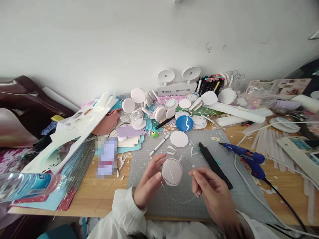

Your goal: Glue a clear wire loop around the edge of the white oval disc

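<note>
Wooden table [104, 199] is covered at its middle by a gray cutting mat [239, 202], the near edge of which is partly hidden by sleeves. At the near side, a wire hoop [181, 202] is pinched between the thumb and forefinger of the right hand [211, 191]; the remaining fingers are curled and partly hidden. A white disc [171, 172] is held at its left edge by the left hand [149, 181], with thumb and fingers curved around it; the grip behind the disc is hidden. The disc is overlapped by the hoop; whether they are joined cannot be told. Farther off, a second disc [179, 138] and a marker pen [159, 144] are laid on the mat. A glue gun [245, 153] is set across the mat's right edge. At left, a bottle [32, 187] is cut off by the frame; an adjacent item [107, 157] is obscured by pixelation. Beyond, white discs are heaped, the lower ones being hidden. Against the wall [99, 43], a twin-lamp unit [177, 89] is placed; its small lettering cannot be read.
</note>
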{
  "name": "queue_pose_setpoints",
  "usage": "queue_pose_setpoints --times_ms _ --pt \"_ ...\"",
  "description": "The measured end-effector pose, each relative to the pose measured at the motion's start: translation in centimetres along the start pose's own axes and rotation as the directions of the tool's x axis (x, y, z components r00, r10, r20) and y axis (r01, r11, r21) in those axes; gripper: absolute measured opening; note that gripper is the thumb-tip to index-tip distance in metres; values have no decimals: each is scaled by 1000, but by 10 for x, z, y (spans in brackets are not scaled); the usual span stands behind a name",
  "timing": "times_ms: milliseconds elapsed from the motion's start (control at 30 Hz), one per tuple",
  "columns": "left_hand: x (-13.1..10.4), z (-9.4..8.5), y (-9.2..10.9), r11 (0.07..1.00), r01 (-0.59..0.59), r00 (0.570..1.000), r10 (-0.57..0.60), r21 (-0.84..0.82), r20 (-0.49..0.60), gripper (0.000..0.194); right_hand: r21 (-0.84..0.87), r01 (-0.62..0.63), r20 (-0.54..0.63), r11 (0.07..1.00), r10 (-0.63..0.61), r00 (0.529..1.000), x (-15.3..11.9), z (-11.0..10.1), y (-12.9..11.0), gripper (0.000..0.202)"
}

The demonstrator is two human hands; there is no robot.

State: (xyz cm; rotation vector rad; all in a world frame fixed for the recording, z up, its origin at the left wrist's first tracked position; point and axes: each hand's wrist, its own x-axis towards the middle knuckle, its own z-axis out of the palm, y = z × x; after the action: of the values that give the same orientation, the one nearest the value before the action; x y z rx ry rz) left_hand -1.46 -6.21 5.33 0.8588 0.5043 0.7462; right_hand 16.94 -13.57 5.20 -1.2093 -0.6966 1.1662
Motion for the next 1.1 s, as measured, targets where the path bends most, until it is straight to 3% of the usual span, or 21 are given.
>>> queue_pose_setpoints --times_ms 100,167,367,500,567,700,800,867,1000,1100 --pt "8 -3 -1 986 124 984 -108 -111 141 58 85 -66 -2 994 67 998 6 0 -3 24" --pt "18 -3 2 982 138 978 -115 -128 175 55 133 -89 8 987 89 996 15 1 -8 25" --pt "49 -3 6 969 99 971 -44 -226 234 48 196 -134 89 971 119 989 54 4 -18 24" --pt "57 -10 -1 960 77 986 -33 -267 165 46 216 -124 227 968 74 971 71 6 -15 40" --pt "56 -15 -3 956 66 993 -34 -287 115 48 185 -28 282 982 -26 959 74 6 -10 46" --pt "52 -21 -1 920 108 992 -76 -376 101 57 65 233 216 970 -241 946 74 3 6 39" --pt "50 -24 0 903 181 981 -135 -389 142 72 -87 229 296 970 -194 935 69 1 15 48" --pt "49 -27 -1 905 212 975 -168 -369 147 80 -157 211 333 965 -150 931 66 2 16 42" --pt "48 -30 -3 904 219 974 -180 -367 138 85 -254 190 291 948 -112 950 67 2 7 13" --pt "48 -30 -1 903 209 971 -146 -375 191 80 -318 238 229 918 -169 959 68 0 0 14"
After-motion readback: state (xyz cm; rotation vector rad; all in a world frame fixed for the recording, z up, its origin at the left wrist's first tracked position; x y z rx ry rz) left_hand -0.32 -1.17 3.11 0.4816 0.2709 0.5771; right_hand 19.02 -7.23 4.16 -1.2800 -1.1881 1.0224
